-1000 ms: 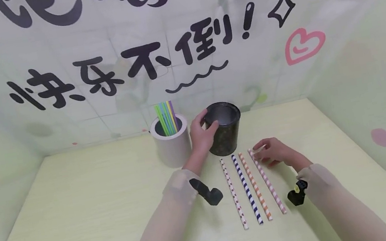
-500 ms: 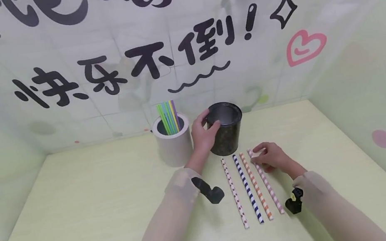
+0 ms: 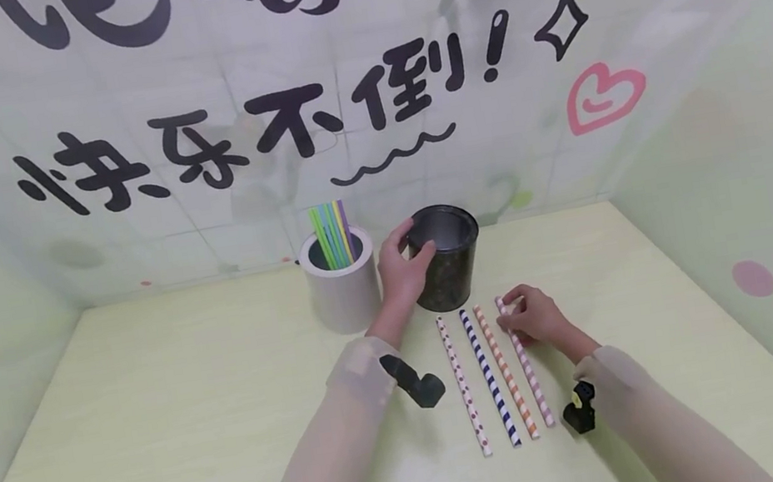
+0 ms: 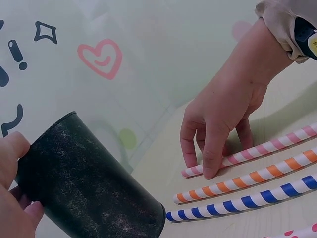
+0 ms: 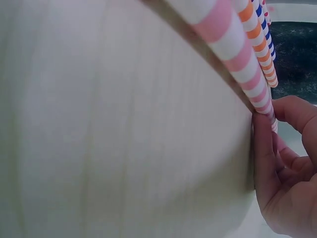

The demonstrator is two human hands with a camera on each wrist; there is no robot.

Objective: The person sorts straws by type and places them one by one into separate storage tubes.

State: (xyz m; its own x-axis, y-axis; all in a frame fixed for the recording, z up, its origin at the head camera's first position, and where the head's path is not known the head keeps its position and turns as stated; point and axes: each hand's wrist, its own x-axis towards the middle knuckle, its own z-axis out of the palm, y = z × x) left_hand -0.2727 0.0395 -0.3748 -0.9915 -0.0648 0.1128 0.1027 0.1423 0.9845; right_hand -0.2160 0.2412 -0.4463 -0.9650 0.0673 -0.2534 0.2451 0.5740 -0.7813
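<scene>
Table [image 3: 195, 423]: beneath black cup | Black cup [image 3: 449, 277]: upright, landmark | Grey holder [image 3: 346, 302]: left of black cup, containing coloured straws [image 3: 334, 236] | Left hand [image 3: 403, 276]: gripping black cup's left rim | Right hand [image 3: 538, 316]: fingertips pinching pink-striped straw [image 3: 528, 370] (at the end nearest black cup) | Pink-striped straw, orange-striped straw [image 3: 506, 374], blue-striped straw [image 3: 489, 376], dotted straw [image 3: 463, 386]: side by side, in front of black cup

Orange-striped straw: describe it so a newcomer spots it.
On the pale table, find the black cup. In front of it, third from left of four in the head view, lies the orange-striped straw. Its orange bands set it apart from the blue-striped straw and pink-striped straw flanking it.
</scene>
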